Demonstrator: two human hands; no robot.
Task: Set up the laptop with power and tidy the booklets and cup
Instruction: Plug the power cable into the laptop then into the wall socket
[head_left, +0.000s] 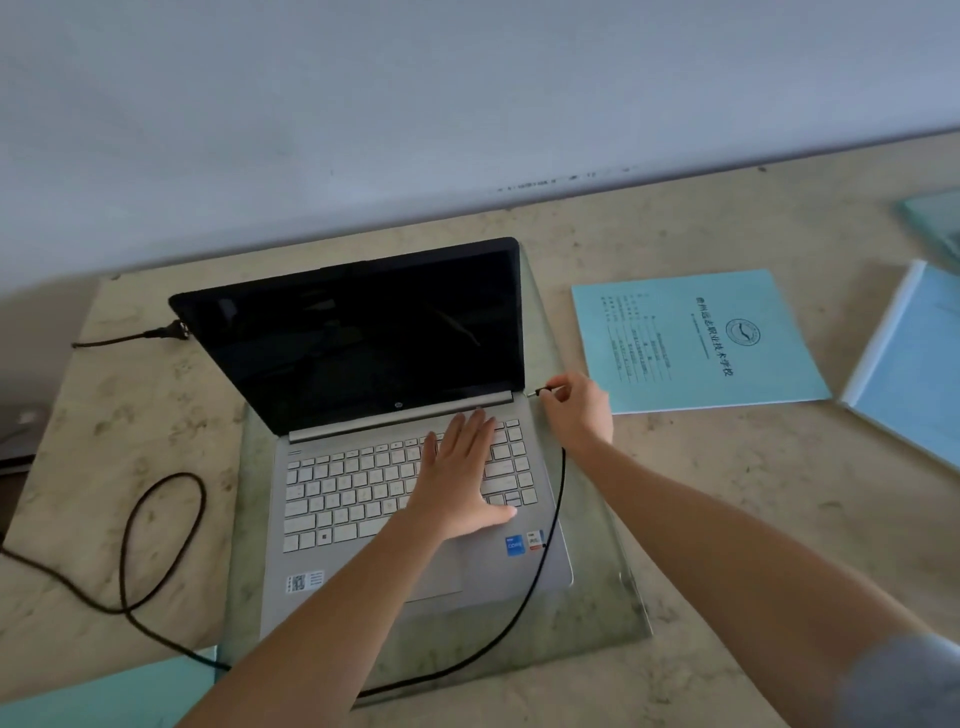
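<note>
A silver laptop (363, 499) stands open with a dark screen on a glass slab (597, 597). My left hand (462, 478) lies flat on the right side of its keyboard, fingers spread. My right hand (576, 410) pinches the charger plug (540, 391), whose metal tip sits just beside the laptop's right edge near the hinge. The black power cable (545, 545) runs from that hand down across the slab and loops off to the left. A light blue booklet (696, 338) lies flat to the right of the laptop. No cup is in view.
A second blue booklet (914, 364) lies at the far right, and another sheet (935, 213) sits beyond it. A blue sheet (104, 696) pokes in at the bottom left. A wall plug end (166, 331) rests behind the laptop's left. The stone tabletop (727, 493) meets the wall behind.
</note>
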